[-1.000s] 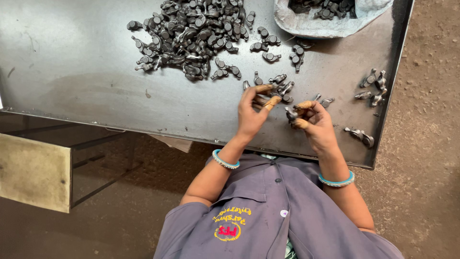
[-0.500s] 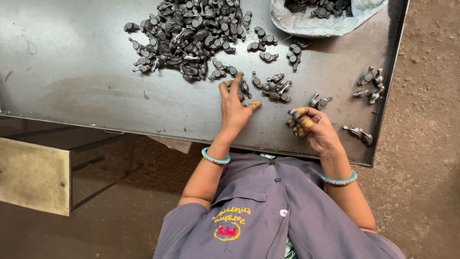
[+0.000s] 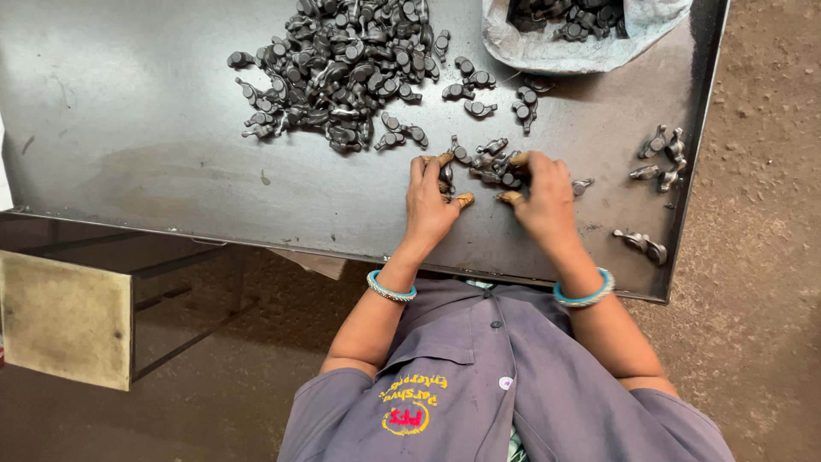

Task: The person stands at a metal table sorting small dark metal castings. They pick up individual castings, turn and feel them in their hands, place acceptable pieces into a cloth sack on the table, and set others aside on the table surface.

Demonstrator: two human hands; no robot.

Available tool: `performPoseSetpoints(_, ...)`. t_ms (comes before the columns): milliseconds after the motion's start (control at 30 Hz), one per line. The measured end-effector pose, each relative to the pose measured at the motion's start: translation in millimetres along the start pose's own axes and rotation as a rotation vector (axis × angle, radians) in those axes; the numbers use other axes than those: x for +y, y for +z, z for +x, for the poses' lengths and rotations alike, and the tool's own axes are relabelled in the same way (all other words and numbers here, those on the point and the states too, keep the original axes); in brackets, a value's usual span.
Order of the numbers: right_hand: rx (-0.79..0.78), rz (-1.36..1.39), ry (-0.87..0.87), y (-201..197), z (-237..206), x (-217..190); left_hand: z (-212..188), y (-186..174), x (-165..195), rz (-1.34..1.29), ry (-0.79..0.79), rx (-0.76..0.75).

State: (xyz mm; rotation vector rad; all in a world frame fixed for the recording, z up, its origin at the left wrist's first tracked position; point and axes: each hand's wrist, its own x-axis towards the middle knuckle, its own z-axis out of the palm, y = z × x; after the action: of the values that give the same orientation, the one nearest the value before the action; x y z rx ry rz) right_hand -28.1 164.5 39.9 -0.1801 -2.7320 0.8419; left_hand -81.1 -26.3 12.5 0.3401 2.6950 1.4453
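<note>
Both hands rest at the near edge of the dark grey sheet-metal counter (image 3: 171,171), on a small cluster of dark cast-metal parts (image 3: 492,162) with rounded ends.

Left hand (image 3: 432,201): palm down, fingers extended forward and slightly spread. The fingertips (image 3: 445,159) carry tan coverings and touch the left side of the small cluster. One dark part (image 3: 446,178) lies between the index finger and the thumb; whether it is gripped or only touched cannot be determined.

Right hand (image 3: 543,201): palm down, fingers curled over the right side of the same cluster. The thumb tip and index tip are covered in tan material and drawn toward each other. Whether a part is pinched between them cannot be determined.

Each wrist carries a turquoise bangle (image 3: 391,287). The person wears a grey-purple work shirt (image 3: 513,393).

Surrounding items:
- A large heap of similar dark metal parts (image 3: 342,64) lies beyond the left hand, well apart from the near edge.
- A white woven sack (image 3: 581,47) holding more parts sits at the far right of the counter.
- A few separate parts (image 3: 660,154) lie near the right edge; two more (image 3: 641,244) lie near the right front corner.
- Brown earthen floor (image 3: 770,257) surrounds the counter.
</note>
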Motion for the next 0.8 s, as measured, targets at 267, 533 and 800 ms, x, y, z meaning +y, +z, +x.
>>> performPoseSetpoints(267, -0.127, 0.437, 0.331, 5.9, -26.3, 25.4, -18.2, 1.7, 6.6, -0.075, -0.006, -0.098)
performPoseSetpoints(533, -0.376, 1.624, 0.828, -1.0, -61.4, 68.7, -29.8, 5.2, 22.9, -0.461, 0.166, -0.248)
performPoseSetpoints(800, -0.383, 1.63, 0.882, 15.4, -72.1, 80.3, -31.4, 10.0, 15.2, -0.544, 0.113, -0.289)
